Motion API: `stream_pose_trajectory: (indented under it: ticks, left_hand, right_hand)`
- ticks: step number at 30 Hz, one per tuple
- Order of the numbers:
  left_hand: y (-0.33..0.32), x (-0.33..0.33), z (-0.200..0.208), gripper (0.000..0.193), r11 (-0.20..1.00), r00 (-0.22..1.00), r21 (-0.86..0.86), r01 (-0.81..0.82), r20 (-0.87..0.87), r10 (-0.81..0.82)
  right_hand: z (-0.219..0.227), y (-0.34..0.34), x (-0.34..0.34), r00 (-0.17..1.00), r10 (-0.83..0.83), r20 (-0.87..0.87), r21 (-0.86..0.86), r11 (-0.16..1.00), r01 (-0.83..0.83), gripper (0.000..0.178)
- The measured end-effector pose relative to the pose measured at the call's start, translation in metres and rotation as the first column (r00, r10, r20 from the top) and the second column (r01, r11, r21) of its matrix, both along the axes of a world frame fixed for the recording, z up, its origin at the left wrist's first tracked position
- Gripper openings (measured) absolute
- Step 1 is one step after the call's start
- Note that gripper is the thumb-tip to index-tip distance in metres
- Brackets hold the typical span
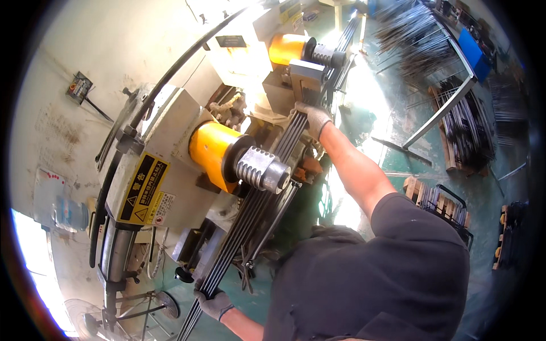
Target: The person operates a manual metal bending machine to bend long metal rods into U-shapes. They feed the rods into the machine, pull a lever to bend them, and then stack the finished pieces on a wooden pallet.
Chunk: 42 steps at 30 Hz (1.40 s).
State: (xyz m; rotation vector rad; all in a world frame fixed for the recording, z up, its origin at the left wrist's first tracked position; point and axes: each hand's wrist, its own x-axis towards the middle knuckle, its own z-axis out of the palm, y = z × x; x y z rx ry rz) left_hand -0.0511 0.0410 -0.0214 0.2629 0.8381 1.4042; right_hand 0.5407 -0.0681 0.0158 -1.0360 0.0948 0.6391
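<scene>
Rods of slender dark metal [233, 241], gripped by grey-gloved left hand [216, 304] and grey-gloved right hand [314, 119], might be splayed by uneven pulling.

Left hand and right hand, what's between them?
In the head view, parallel rods run between left hand and right hand, partly hidden by a ridged shaft.

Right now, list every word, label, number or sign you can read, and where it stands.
Yellow-and-black rectangular warning label on the grey metal machine housing: triangle signs; printed wording not copied here.
White rectangular sticker beside it: too small to read.
Dark rectangular plate on the pale cabinet: blurred.
Yellow-and-black label farther up: blurred.
</scene>
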Motion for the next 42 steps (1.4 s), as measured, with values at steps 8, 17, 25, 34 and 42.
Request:
stream_pose_trajectory:
  ticks: [8, 17, 25, 34, 42]
  left_hand:
    - [-0.027, 0.075, 0.019, 0.031, 0.979, 0.979, 0.059, 0.194, -0.070, -0.190]
    - [-0.025, 0.064, 0.018, 0.031, 0.995, 0.995, 0.070, 0.075, 0.064, -0.079]
    - [-0.031, 0.082, 0.021, 0.031, 0.999, 0.999, 0.019, 0.044, 0.002, -0.044]
    - [-0.053, 0.132, 0.028, 0.028, 0.992, 0.980, -0.076, 0.097, 0.179, -0.082]
    - [-0.039, 0.012, 0.042, 0.030, 0.987, 0.972, -0.091, -0.132, 0.186, 0.147]
  right_hand:
    - [-0.017, 0.015, -0.101, 0.997, 0.077, -0.010, -0.114, 0.990, -0.078, 0.028]
    - [-0.020, 0.001, 0.011, 0.998, -0.051, 0.023, -0.063, 0.997, 0.053, 0.018]
    - [-0.011, 0.008, -0.055, 0.998, -0.060, 0.022, -0.253, 0.965, 0.064, 0.030]
    - [-0.035, -0.006, -0.013, 0.956, 0.286, 0.062, -0.037, 0.958, -0.284, 0.023]
    - [-0.072, -0.016, 0.089, 0.981, 0.168, 0.101, 0.052, 0.983, -0.174, 0.040]
